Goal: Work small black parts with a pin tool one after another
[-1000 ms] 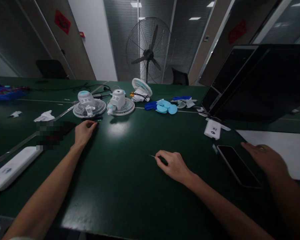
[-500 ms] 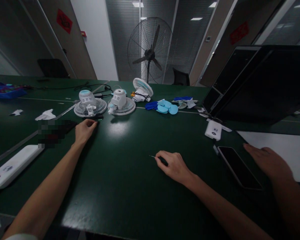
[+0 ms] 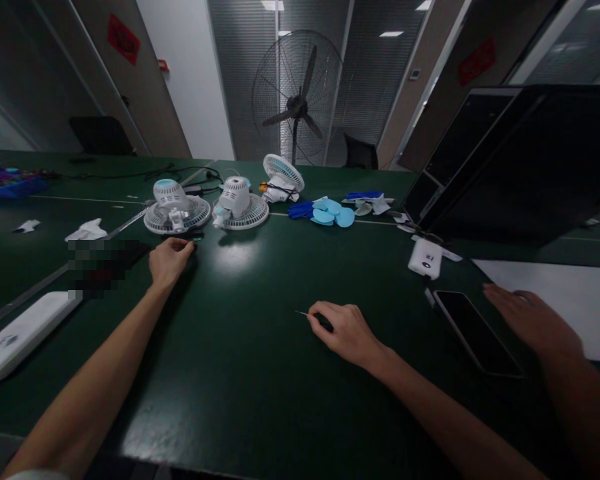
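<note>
My right hand (image 3: 347,333) is closed around the dark handle of a small screwdriver (image 3: 325,323). Its thin shaft points left, just above the green tabletop. Farther left, my left hand (image 3: 170,261) rests on the table with thumb and fingers pinched together. A tiny greenish piece (image 3: 196,240) lies at those fingertips; whether they grip it is too small to tell. Just beyond that hand, a small white fan (image 3: 177,212) lies face down, its motor housing upward. A second white fan (image 3: 243,207) lies the same way to its right.
Behind stands a third fan (image 3: 283,179), tilted. Light blue fan blades (image 3: 333,212) lie right of it. A white power bank (image 3: 425,259) and a phone (image 3: 475,333) are on the right, beside another person's hand (image 3: 535,323). A long white case (image 3: 27,333) lies at left.
The view has shifted slightly, moving everything a little to the left in the picture. Both hands keep practically the same pose and place on the table.
</note>
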`<action>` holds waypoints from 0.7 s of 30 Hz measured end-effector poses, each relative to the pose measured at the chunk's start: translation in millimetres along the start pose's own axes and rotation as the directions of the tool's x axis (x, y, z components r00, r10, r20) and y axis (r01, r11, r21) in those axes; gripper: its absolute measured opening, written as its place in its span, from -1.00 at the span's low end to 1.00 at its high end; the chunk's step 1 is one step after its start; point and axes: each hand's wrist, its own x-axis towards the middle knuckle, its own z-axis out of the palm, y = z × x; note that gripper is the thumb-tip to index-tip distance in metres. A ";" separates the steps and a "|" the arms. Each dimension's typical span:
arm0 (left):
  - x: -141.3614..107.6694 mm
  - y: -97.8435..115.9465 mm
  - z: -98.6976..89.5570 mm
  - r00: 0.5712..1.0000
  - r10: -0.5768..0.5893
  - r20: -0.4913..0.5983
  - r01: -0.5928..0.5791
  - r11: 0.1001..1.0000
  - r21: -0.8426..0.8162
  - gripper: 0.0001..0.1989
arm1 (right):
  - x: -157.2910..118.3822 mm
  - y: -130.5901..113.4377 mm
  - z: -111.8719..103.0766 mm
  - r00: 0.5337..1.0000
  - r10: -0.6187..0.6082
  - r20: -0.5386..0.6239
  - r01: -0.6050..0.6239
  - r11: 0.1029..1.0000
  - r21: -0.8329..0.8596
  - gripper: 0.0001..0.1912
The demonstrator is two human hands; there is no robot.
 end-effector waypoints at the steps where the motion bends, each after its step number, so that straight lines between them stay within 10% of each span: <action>1: -0.6 1.5 2.0 1.000 -0.005 0.002 0.005 1.000 0.008 -0.58 | 0.5 -0.1 0.1 1.000 0.002 0.000 -0.002 1.000 0.006 -0.87; 21: 2.3 -3.0 1.7 0.999 -0.025 0.031 0.028 0.997 -0.078 -0.67 | -1.7 1.0 1.1 1.000 0.010 0.028 -0.010 1.000 0.002 -0.86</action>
